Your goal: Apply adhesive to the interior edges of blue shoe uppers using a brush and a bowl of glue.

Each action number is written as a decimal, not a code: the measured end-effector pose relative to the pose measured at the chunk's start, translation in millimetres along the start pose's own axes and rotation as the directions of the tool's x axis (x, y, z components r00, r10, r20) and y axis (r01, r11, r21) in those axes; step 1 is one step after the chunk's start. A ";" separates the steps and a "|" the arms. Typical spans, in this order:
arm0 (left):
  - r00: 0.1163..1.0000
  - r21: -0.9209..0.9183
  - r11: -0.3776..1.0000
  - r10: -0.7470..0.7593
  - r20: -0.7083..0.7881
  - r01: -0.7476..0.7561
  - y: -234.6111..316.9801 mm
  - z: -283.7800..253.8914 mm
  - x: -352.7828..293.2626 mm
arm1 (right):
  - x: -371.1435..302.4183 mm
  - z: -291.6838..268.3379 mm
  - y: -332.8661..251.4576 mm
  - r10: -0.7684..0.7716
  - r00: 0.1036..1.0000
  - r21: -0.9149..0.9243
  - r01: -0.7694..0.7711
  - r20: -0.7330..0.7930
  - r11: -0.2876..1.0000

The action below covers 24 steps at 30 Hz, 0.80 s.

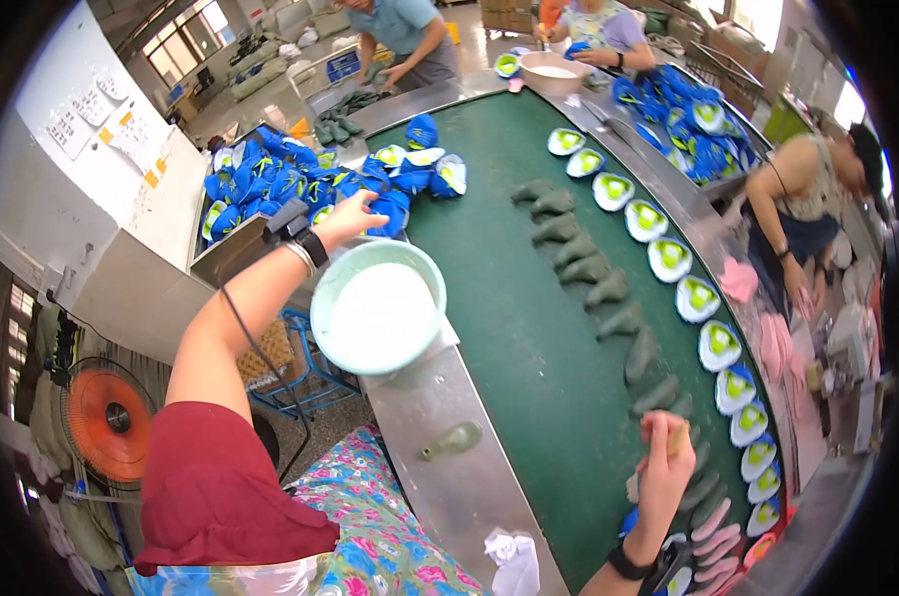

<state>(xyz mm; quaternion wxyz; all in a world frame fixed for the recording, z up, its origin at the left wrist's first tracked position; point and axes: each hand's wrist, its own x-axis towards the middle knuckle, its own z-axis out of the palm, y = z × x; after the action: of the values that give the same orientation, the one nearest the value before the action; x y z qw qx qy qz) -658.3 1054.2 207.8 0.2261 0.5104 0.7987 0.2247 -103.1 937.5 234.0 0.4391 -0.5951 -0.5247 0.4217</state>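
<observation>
Blue-and-lime fabric shoe uppers, heaped at upper left of the frame: seem light, soft and floppy, probably best taken by the rim, with left hand spread beside them, perhaps touching, and right hand, lower right, pinching a tan stick-shaped handle.

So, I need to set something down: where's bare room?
Widest: the green surface between the metal ledge and dark green pieces. Smaller: the ledge between the greenish item and white cloth. Crowded: the surface's right edge, under blue-rimmed pieces, and around the left hand, by the blue pile.
</observation>
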 end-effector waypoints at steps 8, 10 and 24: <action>0.763 0.194 0.911 -0.412 0.498 0.365 -214.1 19.0 183.6 | 190.5 296.3 -24.0 -0.111 0.889 -0.256 0.245 0.445 0.935; 0.962 -0.024 0.986 -0.155 0.225 0.164 -228.1 58.4 194.9 | 229.1 369.9 -14.7 -0.012 0.858 -0.348 0.221 0.514 0.911; 0.810 -0.486 0.793 0.529 0.253 -0.366 -147.0 82.8 219.5 | 331.0 516.6 55.2 0.137 0.883 -0.738 0.281 0.450 0.613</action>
<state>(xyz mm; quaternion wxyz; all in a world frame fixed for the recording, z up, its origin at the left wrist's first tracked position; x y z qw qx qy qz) -797.1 1210.5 26.2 0.4170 0.6612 0.5263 0.3346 -555.3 1304.7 33.4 0.0121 -0.5850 -0.7684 0.2592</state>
